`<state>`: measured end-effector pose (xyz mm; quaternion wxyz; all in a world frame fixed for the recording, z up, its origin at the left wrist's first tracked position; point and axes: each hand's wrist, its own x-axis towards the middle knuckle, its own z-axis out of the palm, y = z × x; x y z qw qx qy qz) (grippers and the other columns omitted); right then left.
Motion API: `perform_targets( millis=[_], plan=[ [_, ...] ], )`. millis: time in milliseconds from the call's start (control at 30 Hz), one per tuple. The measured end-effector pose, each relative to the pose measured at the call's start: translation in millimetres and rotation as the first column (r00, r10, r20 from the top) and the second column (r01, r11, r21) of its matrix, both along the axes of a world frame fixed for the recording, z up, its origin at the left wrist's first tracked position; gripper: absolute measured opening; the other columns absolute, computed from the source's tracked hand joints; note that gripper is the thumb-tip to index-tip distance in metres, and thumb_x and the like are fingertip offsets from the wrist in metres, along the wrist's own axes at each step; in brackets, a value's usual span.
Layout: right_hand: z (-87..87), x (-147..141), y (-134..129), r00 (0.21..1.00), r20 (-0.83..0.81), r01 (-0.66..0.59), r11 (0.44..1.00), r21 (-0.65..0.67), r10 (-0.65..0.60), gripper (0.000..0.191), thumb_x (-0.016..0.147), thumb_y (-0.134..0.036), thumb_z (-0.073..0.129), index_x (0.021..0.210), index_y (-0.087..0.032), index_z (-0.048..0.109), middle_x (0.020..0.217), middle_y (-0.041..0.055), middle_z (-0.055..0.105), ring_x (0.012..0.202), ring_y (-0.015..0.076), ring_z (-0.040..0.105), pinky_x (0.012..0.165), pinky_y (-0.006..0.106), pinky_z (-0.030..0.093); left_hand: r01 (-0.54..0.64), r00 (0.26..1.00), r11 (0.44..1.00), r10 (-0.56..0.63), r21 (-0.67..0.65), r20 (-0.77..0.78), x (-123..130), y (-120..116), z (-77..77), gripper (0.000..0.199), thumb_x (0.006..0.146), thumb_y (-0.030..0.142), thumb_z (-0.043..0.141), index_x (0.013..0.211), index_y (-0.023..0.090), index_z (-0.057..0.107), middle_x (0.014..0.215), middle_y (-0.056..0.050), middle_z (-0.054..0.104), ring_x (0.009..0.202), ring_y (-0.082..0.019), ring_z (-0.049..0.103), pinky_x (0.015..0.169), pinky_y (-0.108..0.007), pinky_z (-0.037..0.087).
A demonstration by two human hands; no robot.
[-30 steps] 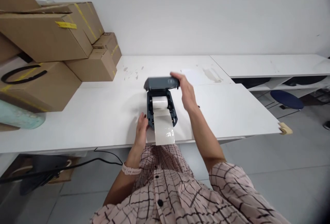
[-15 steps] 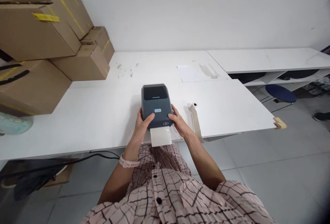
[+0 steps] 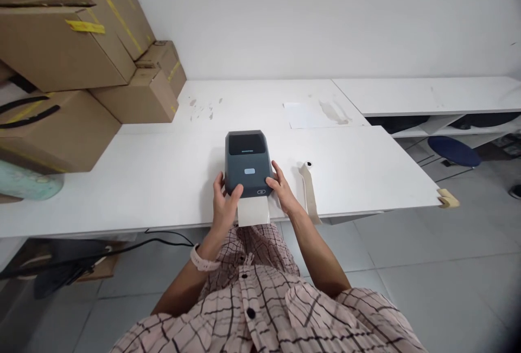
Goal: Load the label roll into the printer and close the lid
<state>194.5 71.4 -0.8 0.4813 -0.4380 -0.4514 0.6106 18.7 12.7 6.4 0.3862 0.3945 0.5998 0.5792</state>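
Note:
A dark grey label printer (image 3: 247,166) stands on the white table near its front edge, with a light button on top. A blank white label strip (image 3: 253,212) sticks out of its front and over the table edge. My left hand (image 3: 226,204) is at the printer's lower left corner, fingers apart, thumb by the front edge. Against the right front side rests my right hand (image 3: 284,190), its thumb on the casing and its other fingers stretched out. To the right lies a small paper roll (image 3: 308,165) with a beige strip (image 3: 310,196) unrolled toward the table edge.
Cardboard boxes (image 3: 61,52) are piled at the left, with a pale green wrapped roll (image 3: 32,182) below them. A white sheet (image 3: 299,115) lies farther back on the table. A blue stool (image 3: 453,151) stands at the right. Black cables (image 3: 138,245) hang under the table.
My left fingers have loosened from the printer's side, and the thumb has slid toward its front corner. My right fingers have straightened a little. The camera view has shifted slightly.

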Motion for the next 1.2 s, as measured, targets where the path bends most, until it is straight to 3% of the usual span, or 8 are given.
perform_targets(
  millis=[100, 267, 433, 600, 767, 867, 1033, 1200],
  plan=[
    [0.8, -0.9, -1.0, 0.999, -0.032, -0.004, 1.0, -0.005, 0.004, 0.104, 0.074, -0.063, 0.074, 0.158, -0.024, 0.027, 0.157, 0.013, 0.045, 0.142, 0.0301, 0.047, 0.119, 0.052, 0.036, -0.177, 0.98, 0.983, 0.172, -0.04, -0.102, 14.0, -37.3, -13.4, 0.055, 0.081, 0.056, 0.07, 0.121, 0.021, 0.056, 0.126, -0.011, 0.061, 0.111, -0.023, 0.061, 0.092, -0.034, 0.051],
    [-5.5, -4.4, -1.5, 0.998, -0.059, 0.007, 1.0, 0.003, -0.007, 0.097, 0.078, -0.06, 0.072, 0.157, -0.026, 0.028, 0.153, 0.011, 0.05, 0.136, 0.0297, 0.054, 0.116, 0.054, 0.039, 0.264, 0.949, 0.929, -0.203, -0.26, 0.241, 25.1, -49.9, -3.0, 0.046, 0.073, 0.062, 0.072, 0.08, 0.019, 0.059, 0.065, 0.001, 0.058, 0.057, -0.013, 0.052, 0.053, -0.027, 0.041],
    [2.5, -3.6, -7.9, 0.987, 0.121, 0.09, 0.982, 0.165, -0.111, 0.09, 0.084, -0.058, 0.066, 0.157, -0.024, 0.026, 0.157, 0.0142, 0.044, 0.142, 0.0313, 0.045, 0.114, 0.055, 0.039, 0.323, 0.915, 0.91, -0.23, -0.261, 0.332, 22.9, -39.2, 18.3, 0.049, 0.065, 0.062, 0.078, 0.072, 0.019, 0.056, 0.052, 0.005, 0.05, 0.042, -0.007, 0.038, 0.045, -0.023, 0.026],
    [39.1, -7.8, -20.0, 0.762, 0.518, -0.101, 0.718, 0.689, -0.39, 0.069, 0.094, -0.035, 0.056, 0.156, -0.029, 0.028, 0.129, 0.0077, 0.07, 0.139, 0.03, 0.046, 0.117, 0.059, 0.03, 0.349, 0.927, 0.899, -0.29, -0.265, 0.238, 13.0, -50.5, 7.8, 0.046, 0.076, 0.063, 0.068, 0.065, 0.02, 0.056, 0.053, 0.002, 0.054, 0.044, -0.009, 0.042, 0.047, -0.024, 0.031],
    [54.6, -24.9, -23.9, 0.582, 0.663, -0.394, 0.55, 0.736, -0.47, 0.062, 0.099, -0.029, 0.048, 0.157, -0.024, 0.026, 0.116, 0.0079, 0.074, 0.124, 0.0289, 0.059, 0.118, 0.055, 0.029, 0.027, 0.999, 0.996, -0.029, -0.088, -0.016, -11.6, -44.1, 1.1, 0.035, 0.089, 0.053, 0.058, 0.074, 0.022, 0.061, 0.069, 0.0, 0.06, 0.065, -0.015, 0.056, 0.06, -0.026, 0.044],
    [55.4, -36.0, -24.1, 0.523, 0.696, -0.407, 0.572, 0.712, -0.493, 0.051, 0.1, -0.031, 0.046, 0.15, -0.02, 0.039, 0.115, 0.0108, 0.073, 0.114, 0.0291, 0.063, 0.116, 0.053, 0.032, -0.077, 0.992, 0.995, 0.082, 0.056, -0.1, -15.9, -26.7, 6.2, 0.033, 0.091, 0.049, 0.058, 0.111, 0.023, 0.065, 0.117, -0.007, 0.068, 0.109, -0.022, 0.062, 0.089, -0.032, 0.05],
    [54.5, -37.2, -26.2, 0.592, 0.685, -0.325, 0.652, 0.685, -0.424, 0.042, 0.098, -0.038, 0.05, 0.137, -0.023, 0.052, 0.11, 0.0098, 0.071, 0.113, 0.0291, 0.063, 0.117, 0.055, 0.03, 0.058, 0.998, 0.996, -0.056, 0.061, -0.036, -2.3, -6.4, 13.5, 0.065, 0.092, 0.052, 0.058, 0.149, 0.026, 0.042, 0.159, -0.01, 0.042, 0.143, -0.027, 0.043, 0.116, -0.039, 0.039],
    [25.3, -13.0, -40.4, 0.814, 0.414, 0.143, 0.831, 0.537, -0.408, 0.057, 0.097, -0.05, 0.051, 0.149, -0.028, 0.04, 0.151, 0.0106, 0.048, 0.143, 0.0281, 0.041, 0.118, 0.053, 0.033, 0.064, 0.998, 0.998, -0.064, -0.009, 0.018, -2.5, -8.0, 7.9, 0.073, 0.094, 0.06, 0.049, 0.157, 0.03, 0.03, 0.168, -0.006, 0.027, 0.154, -0.027, 0.025, 0.124, -0.039, 0.029]
  ],
)
